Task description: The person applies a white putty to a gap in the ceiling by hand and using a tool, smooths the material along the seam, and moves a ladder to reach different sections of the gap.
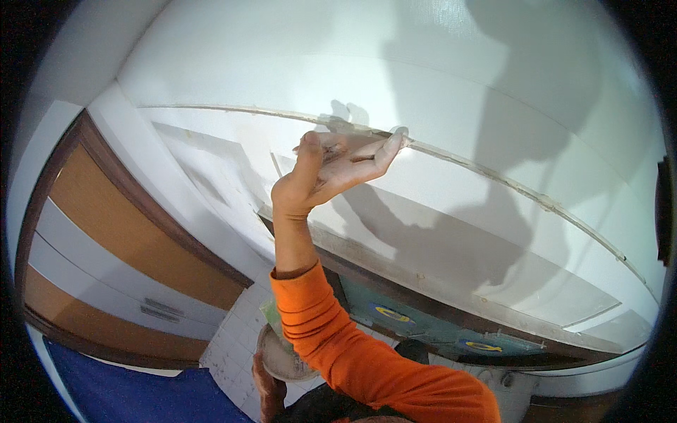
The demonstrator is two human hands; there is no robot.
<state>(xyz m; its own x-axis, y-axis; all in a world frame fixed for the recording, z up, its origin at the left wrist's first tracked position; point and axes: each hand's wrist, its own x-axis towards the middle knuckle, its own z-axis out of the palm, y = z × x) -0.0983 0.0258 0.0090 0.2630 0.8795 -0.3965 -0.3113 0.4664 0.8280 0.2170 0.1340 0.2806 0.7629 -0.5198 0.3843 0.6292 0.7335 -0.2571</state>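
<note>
My right hand [337, 163], in an orange sleeve, is raised to a narrow groove [486, 168] that runs across the white wall surface. Its fingers stretch to the right, smeared with white material, and the fingertips touch or nearly touch the groove. The thumb stands apart from them. Low down, my left hand [268, 391] grips the edge of a round shallow bowl [282, 361], partly covered by my right sleeve. Something pale green [270, 315] shows at the bowl's far edge; its kind is unclear.
On the left stands a brown and white panelled door [134, 233]. A blue surface [134, 384] fills the lower left beside the tiled floor [236, 349]. Below the groove runs a ledge [451, 292] above teal panels [430, 331] with yellow and blue motifs. Shadows fall over the wall.
</note>
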